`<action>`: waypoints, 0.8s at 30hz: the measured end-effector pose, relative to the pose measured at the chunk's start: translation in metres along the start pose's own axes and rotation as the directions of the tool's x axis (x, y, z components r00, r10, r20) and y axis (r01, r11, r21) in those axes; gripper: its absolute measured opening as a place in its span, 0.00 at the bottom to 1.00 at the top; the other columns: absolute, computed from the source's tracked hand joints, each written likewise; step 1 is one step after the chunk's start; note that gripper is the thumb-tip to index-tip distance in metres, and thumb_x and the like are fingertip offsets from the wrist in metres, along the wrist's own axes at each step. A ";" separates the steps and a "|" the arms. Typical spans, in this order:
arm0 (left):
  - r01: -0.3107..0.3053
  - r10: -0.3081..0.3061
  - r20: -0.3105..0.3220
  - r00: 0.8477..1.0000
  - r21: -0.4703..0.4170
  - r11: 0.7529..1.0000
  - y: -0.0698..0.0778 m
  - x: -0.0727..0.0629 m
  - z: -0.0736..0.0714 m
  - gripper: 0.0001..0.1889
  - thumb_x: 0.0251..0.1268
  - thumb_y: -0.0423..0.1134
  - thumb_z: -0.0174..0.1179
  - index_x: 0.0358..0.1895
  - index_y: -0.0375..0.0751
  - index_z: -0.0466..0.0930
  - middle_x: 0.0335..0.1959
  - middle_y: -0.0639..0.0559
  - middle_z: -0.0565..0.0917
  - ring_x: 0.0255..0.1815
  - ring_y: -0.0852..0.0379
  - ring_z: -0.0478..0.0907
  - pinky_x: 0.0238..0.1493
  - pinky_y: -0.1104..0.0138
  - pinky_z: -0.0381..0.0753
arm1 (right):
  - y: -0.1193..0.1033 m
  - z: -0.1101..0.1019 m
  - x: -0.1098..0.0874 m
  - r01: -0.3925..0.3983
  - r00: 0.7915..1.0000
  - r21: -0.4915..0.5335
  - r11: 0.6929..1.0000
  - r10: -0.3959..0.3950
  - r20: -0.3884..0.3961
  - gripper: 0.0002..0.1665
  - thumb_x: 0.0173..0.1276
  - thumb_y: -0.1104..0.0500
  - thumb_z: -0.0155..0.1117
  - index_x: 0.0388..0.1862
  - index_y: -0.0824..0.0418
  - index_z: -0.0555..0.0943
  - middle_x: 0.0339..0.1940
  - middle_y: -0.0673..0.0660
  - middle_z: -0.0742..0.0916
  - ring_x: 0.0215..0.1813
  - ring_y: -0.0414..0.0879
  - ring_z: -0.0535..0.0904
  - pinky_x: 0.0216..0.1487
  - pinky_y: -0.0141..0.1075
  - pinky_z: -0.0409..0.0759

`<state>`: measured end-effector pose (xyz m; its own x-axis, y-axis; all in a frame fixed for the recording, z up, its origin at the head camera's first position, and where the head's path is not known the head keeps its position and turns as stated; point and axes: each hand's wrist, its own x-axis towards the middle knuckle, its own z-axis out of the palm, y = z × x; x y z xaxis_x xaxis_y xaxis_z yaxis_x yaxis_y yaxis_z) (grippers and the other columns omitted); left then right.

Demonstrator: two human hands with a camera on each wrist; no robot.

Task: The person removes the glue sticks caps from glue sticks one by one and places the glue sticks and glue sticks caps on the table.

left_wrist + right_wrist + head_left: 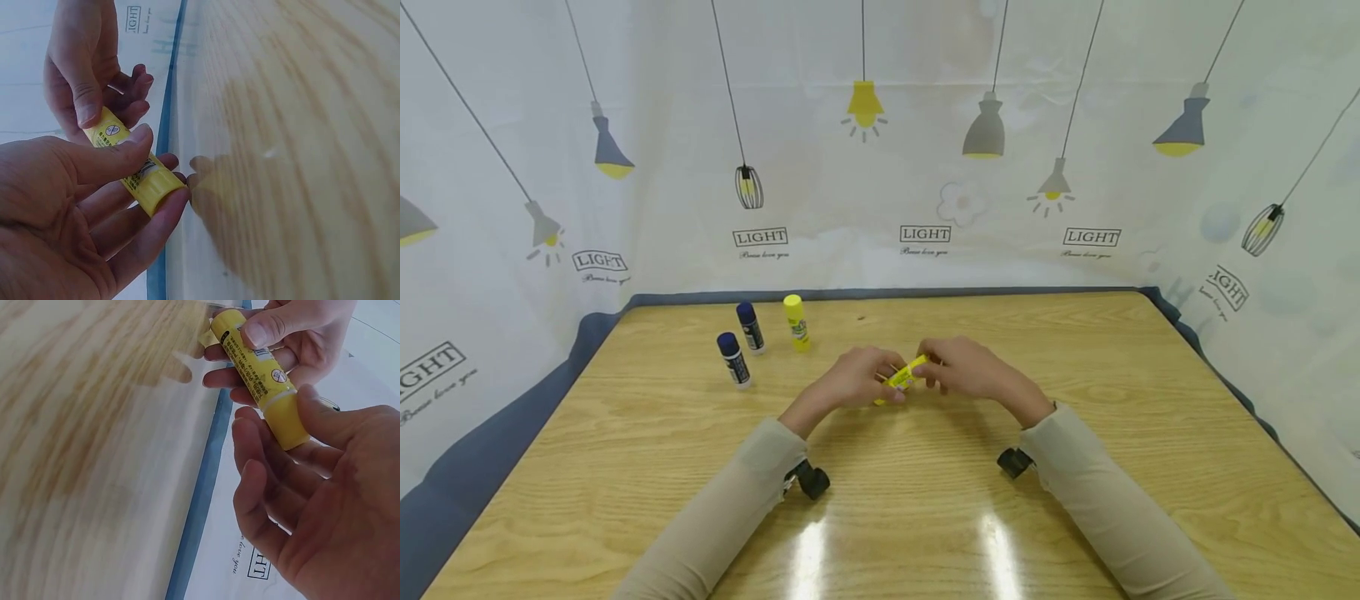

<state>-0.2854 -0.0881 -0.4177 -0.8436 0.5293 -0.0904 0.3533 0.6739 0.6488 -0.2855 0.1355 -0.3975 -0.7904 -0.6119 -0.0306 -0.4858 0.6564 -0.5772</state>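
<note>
A yellow glue stick (904, 377) is held tilted above the middle of the table, between both hands. My left hand (863, 377) grips its body, with the thumb lying along the printed label in the left wrist view. The right hand (964, 367) pinches the yellow cap end (287, 422) between thumb and fingers. A pale ring shows between cap and body in the right wrist view, and the cap sits against the body. Part of the glue stick (156, 187) is hidden behind the left thumb.
Left of the hands stand another yellow glue stick (797, 323) and two white-and-navy glue sticks with dark blue caps, one farther back (750, 327) and one nearer (733, 361). A printed curtain (820, 192) borders the wooden table (895, 508) behind and at the sides.
</note>
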 end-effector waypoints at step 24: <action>0.000 0.000 0.022 1.000 0.010 1.000 0.001 -0.002 -0.003 0.19 0.66 0.40 0.72 0.59 0.47 0.84 0.56 0.48 0.89 0.60 0.49 0.85 0.59 0.54 0.84 | -0.005 -0.004 -0.001 0.033 0.999 -0.050 0.998 -0.034 -0.034 0.09 0.75 0.56 0.67 0.49 0.58 0.83 0.39 0.56 0.89 0.31 0.46 0.85 0.31 0.34 0.81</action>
<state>-0.2847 -0.0900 -0.4149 -0.8346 0.5404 -0.1068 0.3575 0.6789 0.6413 -0.2838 0.1348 -0.3919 -0.7854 -0.6188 0.0167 -0.5293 0.6574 -0.5364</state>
